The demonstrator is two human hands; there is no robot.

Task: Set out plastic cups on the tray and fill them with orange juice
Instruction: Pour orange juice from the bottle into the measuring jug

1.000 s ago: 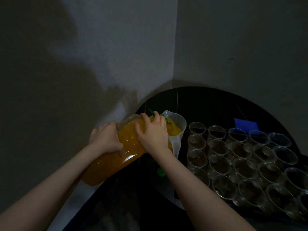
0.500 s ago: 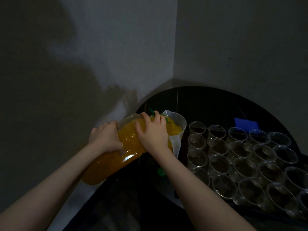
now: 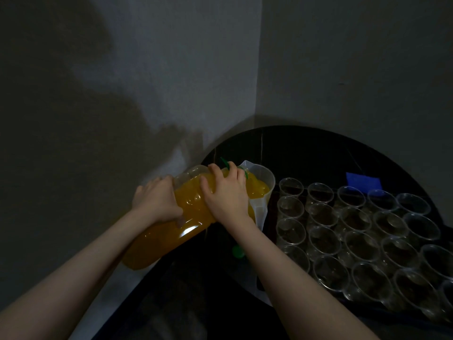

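Both hands hold a big juice bottle (image 3: 171, 224) tipped nearly flat, neck toward 2 o'clock, over a clear jug (image 3: 263, 190) at the left edge of the dark round surface (image 3: 318, 153). The left hand (image 3: 157, 201) has its grip curled round the bottle's rear half, fingers tucked under the side; the right hand (image 3: 226, 195) lies over the shoulder near the neck, fingers spread and bent onto the plastic. The jug looks almost brim-full of orange, so the likeliest mishap is overflow: a moment more of tilt could send juice over the rim and onto the surface. The bottle looks heavy and its wall soft; a squeeze from either grip could make the flow surge and splash. The cups (image 3: 355, 231) stand empty in tight rows on the tray (image 3: 382, 312), from 3 to 5 o'clock of the jug, the nearest row just beside it, so a splash or a nudged jug could wet or topple them. A green cap (image 3: 238, 252) lies under the right wrist, and a blue square (image 3: 362, 181) sits at 1 o'clock beyond the cups. None of the cups is filled yet.
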